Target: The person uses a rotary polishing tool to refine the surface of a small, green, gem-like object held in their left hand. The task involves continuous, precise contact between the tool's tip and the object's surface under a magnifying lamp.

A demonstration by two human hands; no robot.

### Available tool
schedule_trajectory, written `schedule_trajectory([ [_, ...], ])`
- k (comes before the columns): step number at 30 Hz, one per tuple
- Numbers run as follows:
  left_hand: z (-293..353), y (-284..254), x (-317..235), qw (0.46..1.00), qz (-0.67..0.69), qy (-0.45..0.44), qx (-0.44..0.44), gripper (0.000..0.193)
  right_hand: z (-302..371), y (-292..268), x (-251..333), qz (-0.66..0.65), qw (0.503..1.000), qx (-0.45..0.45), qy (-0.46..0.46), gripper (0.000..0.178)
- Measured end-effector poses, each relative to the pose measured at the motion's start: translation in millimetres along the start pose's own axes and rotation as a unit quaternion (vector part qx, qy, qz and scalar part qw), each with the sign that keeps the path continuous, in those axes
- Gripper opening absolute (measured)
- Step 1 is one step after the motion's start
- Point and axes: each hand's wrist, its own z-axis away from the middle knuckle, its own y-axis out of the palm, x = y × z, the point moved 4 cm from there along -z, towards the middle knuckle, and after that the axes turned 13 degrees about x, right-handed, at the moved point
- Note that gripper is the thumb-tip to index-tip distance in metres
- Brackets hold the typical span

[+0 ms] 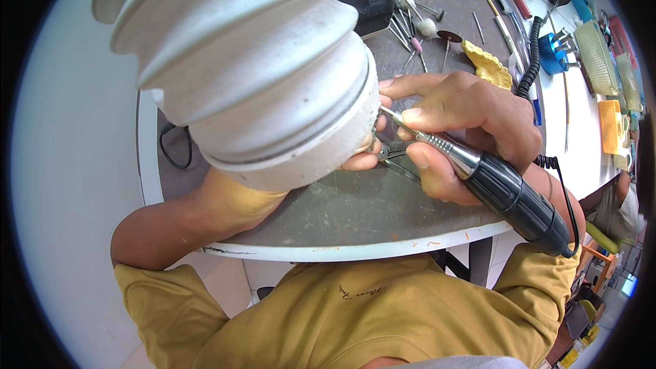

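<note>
My right hand (pixel 471 119) grips a black and silver rotary handpiece (pixel 509 191) like a pen. Its thin silver tip points left toward the fingertips of my left hand (pixel 361 162). Those fingertips are closed around a small piece at the hose's rim; too little of it shows to name it. A wide white ribbed hose (pixel 260 75) hides most of the left hand. Just under the handpiece, a small metal tool with a pivot and two arms (pixel 400 169) sits by the left fingertips; whether it is held or lying, I cannot tell.
Beyond my hands, the grey tabletop (pixel 307 215) carries several rotary bits (pixel 417 44), a dark case (pixel 365 3) and a yellow dental cast (pixel 486 65). At right are a coiled black cord (pixel 529 61), a blue bit holder (pixel 552 53) and plastic baskets (pixel 596 55).
</note>
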Motion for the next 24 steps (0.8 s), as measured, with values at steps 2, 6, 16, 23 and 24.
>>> schedule_trajectory([
  [2,-1,1,-3,1.0,-0.007,0.0,0.001,0.037,-1,-1,2,-0.003,1.0,0.002,0.006,0.022],
  [6,-4,-1,3,1.0,0.026,0.004,0.003,0.038,2,0,0,-0.003,1.0,-0.008,0.014,0.021],
  [16,0,-4,6,0.998,0.06,0.007,-0.023,0.034,-2,0,3,0.02,1.0,-0.006,-0.016,0.022],
  [23,5,-2,1,0.999,0.025,0.01,-0.018,0.033,-3,1,4,0.015,0.999,-0.018,-0.026,0.023],
  [24,5,-3,1,1.0,0.016,0.007,-0.017,0.033,-4,1,5,0.016,0.999,-0.017,-0.024,0.023],
])
